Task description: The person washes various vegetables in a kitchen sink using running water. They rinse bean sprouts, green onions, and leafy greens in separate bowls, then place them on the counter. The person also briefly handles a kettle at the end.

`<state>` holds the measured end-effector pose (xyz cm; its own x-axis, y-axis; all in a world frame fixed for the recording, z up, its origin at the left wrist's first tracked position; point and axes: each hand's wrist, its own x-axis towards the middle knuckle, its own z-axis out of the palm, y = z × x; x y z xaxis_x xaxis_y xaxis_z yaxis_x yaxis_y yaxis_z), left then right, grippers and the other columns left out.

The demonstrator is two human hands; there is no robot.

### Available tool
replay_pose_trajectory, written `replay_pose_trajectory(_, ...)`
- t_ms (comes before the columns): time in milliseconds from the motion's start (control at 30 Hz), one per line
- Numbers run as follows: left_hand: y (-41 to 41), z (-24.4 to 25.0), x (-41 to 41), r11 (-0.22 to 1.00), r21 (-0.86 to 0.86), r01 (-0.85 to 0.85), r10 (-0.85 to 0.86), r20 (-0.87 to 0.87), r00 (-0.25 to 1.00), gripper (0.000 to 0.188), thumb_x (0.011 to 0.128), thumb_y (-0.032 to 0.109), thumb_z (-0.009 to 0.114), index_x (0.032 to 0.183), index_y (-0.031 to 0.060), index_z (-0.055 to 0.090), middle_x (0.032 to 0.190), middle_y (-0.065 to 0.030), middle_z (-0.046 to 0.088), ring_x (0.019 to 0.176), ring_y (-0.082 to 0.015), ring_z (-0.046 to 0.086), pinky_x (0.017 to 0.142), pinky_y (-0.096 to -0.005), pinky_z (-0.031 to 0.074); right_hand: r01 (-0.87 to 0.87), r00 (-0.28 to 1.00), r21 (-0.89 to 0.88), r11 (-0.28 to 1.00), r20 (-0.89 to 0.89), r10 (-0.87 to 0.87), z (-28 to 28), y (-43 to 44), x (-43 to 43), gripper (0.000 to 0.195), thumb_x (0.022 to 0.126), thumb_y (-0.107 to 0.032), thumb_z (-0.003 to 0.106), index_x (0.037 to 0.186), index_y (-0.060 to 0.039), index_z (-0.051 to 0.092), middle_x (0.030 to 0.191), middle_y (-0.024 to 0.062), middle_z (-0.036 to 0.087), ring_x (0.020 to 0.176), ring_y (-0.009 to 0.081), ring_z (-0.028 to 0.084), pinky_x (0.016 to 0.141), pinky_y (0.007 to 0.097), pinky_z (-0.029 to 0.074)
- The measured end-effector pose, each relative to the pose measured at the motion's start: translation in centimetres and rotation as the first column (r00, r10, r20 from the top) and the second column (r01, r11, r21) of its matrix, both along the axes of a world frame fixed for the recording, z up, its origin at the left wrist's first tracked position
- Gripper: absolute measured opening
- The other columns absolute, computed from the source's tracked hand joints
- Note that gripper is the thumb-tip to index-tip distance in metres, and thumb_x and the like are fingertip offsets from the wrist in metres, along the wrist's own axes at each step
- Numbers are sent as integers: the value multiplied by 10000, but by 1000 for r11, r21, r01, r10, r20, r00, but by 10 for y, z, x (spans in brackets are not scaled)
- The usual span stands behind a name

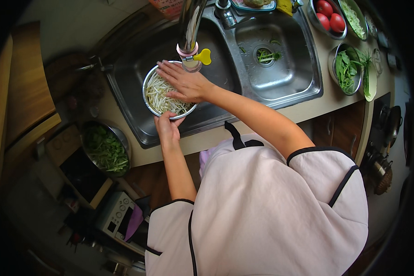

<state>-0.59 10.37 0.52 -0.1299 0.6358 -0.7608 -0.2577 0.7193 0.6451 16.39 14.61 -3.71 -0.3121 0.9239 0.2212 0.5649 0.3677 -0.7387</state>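
Observation:
A round metal bowl of bean sprouts (pixel 160 95) is held over the left basin of a stainless steel double sink (pixel 241 81). My left hand (pixel 169 127) grips the bowl's near rim, thumb on top. Palm down, my right hand (pixel 184 82) lies flat over the sprouts and the bowl's far right side, with its fingers stretched towards the far rim. Just above that hand hangs the faucet spout (pixel 192 62), fitted with a pink collar and a yellow wing-shaped clamp key (pixel 203 56). No running water can be made out.
Green vegetable scraps (pixel 268 56) lie at the right basin's drain. On the right counter stand a bowl with several tomatoes (pixel 326 17), a bowl of shredded pale vegetable (pixel 352 19) and a bowl of leafy greens (pixel 346 69). A large bowl of greens (pixel 107 148) sits left of the sink.

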Motion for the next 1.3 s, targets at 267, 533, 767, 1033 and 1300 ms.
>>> replay_pose_trajectory(267,8,20,13,996,35,82,-76,-137,988,773,634,-80,447,1371,122,328,1270,-168,479,1042,-385,584,764,-557,562,-11,1000,32,999,23,11,-10,-5,-6,724,937,-496,391,1457,-22,218,1525,180,182,1416,345,156,1137,429,190)
replay_pose_trajectory(533,16,30,17,985,57,161,-142,-244,959,811,631,-86,442,1395,144,295,1238,-149,493,982,-334,608,702,-484,592,8,1000,-33,999,6,-8,-15,-6,-10,691,939,-516,372,1487,-137,190,1555,61,152,1420,318,156,1027,420,385)
replay_pose_trajectory(767,20,35,19,972,85,220,-177,-352,919,782,645,-101,427,1382,130,307,1184,-145,532,868,-313,649,599,-399,615,2,991,-135,991,-134,-20,-15,-6,-14,716,933,-513,391,1503,-177,117,1555,62,148,1350,327,320,1007,398,399)
replay_pose_trajectory(1033,22,41,25,968,82,239,-178,-449,876,773,649,-99,430,1374,150,332,1157,-124,548,808,-273,653,570,-382,614,33,986,-161,986,-159,-59,-13,-8,-16,740,928,-488,428,1508,-207,63,1460,143,336,1277,344,411,1004,418,378)
replay_pose_trajectory(1300,25,54,30,952,112,284,-176,-556,812,811,646,-100,427,1403,172,319,1191,-123,532,789,-237,639,503,-328,580,51,962,-195,980,-254,-101,1,-6,-20,698,932,-506,406,1490,-154,178,1387,159,436,1276,339,414,1076,442,283)
